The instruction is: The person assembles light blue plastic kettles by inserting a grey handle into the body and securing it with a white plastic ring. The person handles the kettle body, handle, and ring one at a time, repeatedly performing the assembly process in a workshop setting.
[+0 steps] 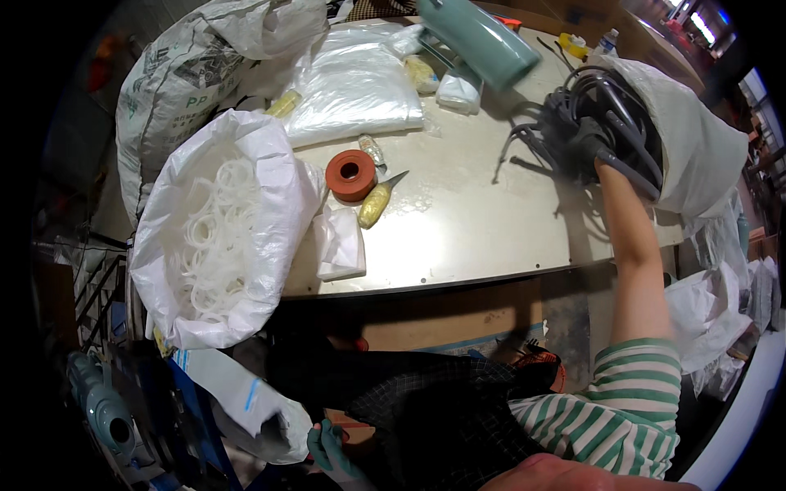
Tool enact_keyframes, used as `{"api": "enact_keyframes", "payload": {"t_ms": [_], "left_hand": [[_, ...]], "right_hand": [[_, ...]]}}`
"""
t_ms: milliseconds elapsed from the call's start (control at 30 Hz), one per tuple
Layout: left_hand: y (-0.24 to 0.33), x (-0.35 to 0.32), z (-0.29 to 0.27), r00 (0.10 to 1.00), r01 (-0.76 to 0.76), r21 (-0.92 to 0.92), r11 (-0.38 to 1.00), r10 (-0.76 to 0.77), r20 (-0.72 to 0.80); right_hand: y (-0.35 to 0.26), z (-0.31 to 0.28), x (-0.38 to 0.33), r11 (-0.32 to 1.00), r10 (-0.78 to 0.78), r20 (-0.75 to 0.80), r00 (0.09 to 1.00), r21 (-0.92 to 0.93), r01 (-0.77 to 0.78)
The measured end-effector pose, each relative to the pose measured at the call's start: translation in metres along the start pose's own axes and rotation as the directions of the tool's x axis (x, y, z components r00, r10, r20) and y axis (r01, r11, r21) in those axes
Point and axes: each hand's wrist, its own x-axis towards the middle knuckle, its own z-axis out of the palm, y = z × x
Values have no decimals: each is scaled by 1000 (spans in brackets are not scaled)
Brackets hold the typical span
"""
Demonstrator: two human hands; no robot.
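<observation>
My right arm reaches to the far right of the table. The gloved right hand is among a bundle of dark curved hoses at the mouth of a white woven sack. Motion smears its fingers, and I cannot tell whether they grip a hose. Low in the view, my left hand, in a grey-green glove, has its fingers curled at the edge of a whitish plastic bag with blue marks. That bag hangs beside my lap, and its inside is mostly hidden.
A white sack of translucent rings stands at the left. On the table lie a red-brown tape roll, a yellow-wrapped pointed blade, folded white paper and stacked clear plastic bags. A grey-green cylindrical machine part overhangs the back.
</observation>
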Motion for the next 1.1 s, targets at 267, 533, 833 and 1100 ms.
{"api": "enact_keyframes", "payload": {"t_ms": [267,533,833,1100], "left_hand": [[23,25,30,992,111,-142,984,-101,73],[44,42,56,978,76,-130,989,-49,204],[40,35,67,975,44,-215,976,5,224],[55,27,23,947,-120,-200,972,172,270]], "right_hand": [[-34,4,-35,974,-225,36,974,-30,226],[-59,-6,-85,980,-199,-91,976,3,200],[-83,-14,-73,961,-270,11,963,-62,270],[-138,35,13,780,-604,-395,692,-113,616]]}}
